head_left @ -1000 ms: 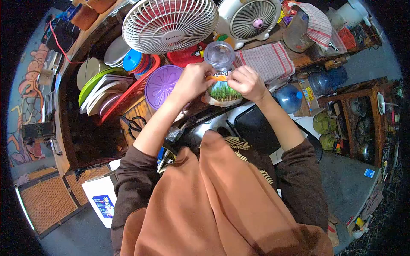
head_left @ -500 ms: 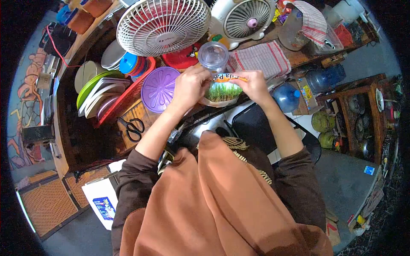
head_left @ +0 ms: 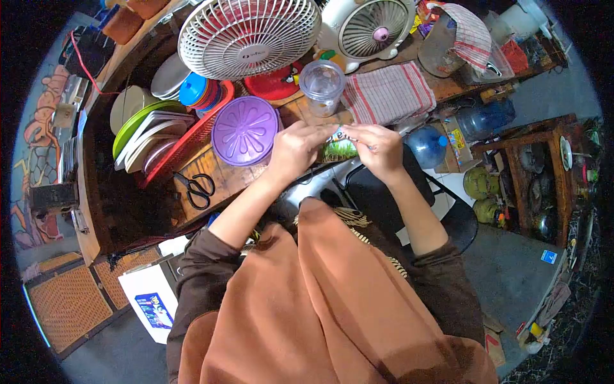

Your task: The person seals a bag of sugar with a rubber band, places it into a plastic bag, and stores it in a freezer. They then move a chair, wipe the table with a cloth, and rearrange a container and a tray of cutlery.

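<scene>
**Crowded wooden worktop point(head_left: 220, 171), with a printed packet point(head_left: 337, 152) pinched between two hands at its near edge**

Nearest of all, orange-brown cloth point(head_left: 307, 288) hangs between two dark sleeves. Beyond it, the left hand point(head_left: 295, 151) and right hand point(head_left: 378, 150) meet over the worktop's near edge. Each grip is closed, fingers and thumb on the upper part of the packet, one hand on either side. The packet shows a picture of green grass (its lettering is mostly covered by fingers); whether its base touches the wood, I cannot tell.

Black-handled scissors point(head_left: 198, 191) lie near the left part of the near edge. Just beside the left hand is a round purple lid point(head_left: 245, 131). A clear plastic cup point(head_left: 322, 89) stands upright just past the hands, with a red-striped cloth point(head_left: 390, 96) to its right. Left of the purple lid, a red basket point(head_left: 203, 130) runs at a slant beside several tilted plates point(head_left: 151, 139). Farther back, a large white fan point(head_left: 252, 54) and a smaller one point(head_left: 382, 33) stand side by side.
</scene>
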{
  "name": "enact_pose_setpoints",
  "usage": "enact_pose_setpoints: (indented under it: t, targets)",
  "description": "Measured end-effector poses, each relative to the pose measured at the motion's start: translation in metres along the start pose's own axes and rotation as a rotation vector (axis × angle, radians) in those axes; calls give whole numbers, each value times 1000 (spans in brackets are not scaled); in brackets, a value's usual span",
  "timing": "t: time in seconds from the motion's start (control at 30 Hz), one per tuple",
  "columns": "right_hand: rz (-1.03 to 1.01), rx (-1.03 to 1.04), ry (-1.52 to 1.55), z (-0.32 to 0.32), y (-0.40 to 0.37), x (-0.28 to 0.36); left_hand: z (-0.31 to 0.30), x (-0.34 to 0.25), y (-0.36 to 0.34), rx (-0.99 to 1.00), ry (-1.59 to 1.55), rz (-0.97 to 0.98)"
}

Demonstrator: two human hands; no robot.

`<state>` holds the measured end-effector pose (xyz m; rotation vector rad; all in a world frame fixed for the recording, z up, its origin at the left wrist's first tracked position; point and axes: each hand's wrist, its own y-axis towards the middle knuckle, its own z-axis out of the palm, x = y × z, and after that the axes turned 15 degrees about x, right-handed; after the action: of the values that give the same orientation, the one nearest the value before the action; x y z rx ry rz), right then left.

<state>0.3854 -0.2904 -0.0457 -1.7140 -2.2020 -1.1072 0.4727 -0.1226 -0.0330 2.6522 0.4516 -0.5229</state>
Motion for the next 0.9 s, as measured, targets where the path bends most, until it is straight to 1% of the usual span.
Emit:
enact_pose_setpoints:
  t: [0.1,0.13,0.17,0.23,0.27,0.3,0.37,0.4,0.43,0.47,0.5,0.53,0.57,0.6,0.63,0.67,0.7,0.77,0.8,0.87,0.9]
  targets:
    - [-47,18,50,-21,8,30,-25,-17,-14,-48,-1,15]
    - [-117,-7,106,-26,11,35,-30,-21,-17,-128,-48,29]
    - [-120,-5,104,-33,14,46,-35,-23,-23,-132,-49,29]
    - [-97,88,189,-44,21,68,-46,-24,-33,-266,-435,-94]
    - [-136,76,161,-43,24,72,-45,-24,-39,-300,-601,-198]
    - [-72,90,243,-45,28,83,-45,-18,-46,-227,-742,-209]
    - [-32,51,326,-39,28,92,-52,-16,-45,-125,-959,-49]
    - [-27,39,317,-38,28,96,-52,-6,-50,2,-1083,53]
    - [42,59,347,-39,26,99,-46,-1,-54,68,-1243,103]
    - [114,79,377,-40,24,103,-41,4,-58,141,-1273,128]
    - [130,65,362,-41,22,107,-37,6,-60,217,-1304,153]
    - [229,79,390,-42,21,110,-39,-1,-57,241,-1355,133]
    - [329,90,419,-42,18,114,-40,-9,-56,236,-1418,64]
    - [389,37,456,-39,15,115,-37,-10,-55,265,-1473,8]
    - [408,18,440,-37,10,116,-33,-11,-54,296,-1527,-49]
    - [451,4,341,-38,-1,116,-18,-16,-51,291,-1482,-81]
    - [476,13,261,-41,-10,116,-7,-21,-48,300,-1501,-87]
    - [523,25,234,-49,-31,118,9,-33,-46,412,-1563,-135]
    - [602,26,311,-55,-42,118,14,-43,-44,461,-1592,-181]
    - [746,4,478,-67,-70,112,32,-64,-42,506,-1621,-102]
    - [750,-28,469,-71,-85,107,37,-76,-39,539,-1630,-55]
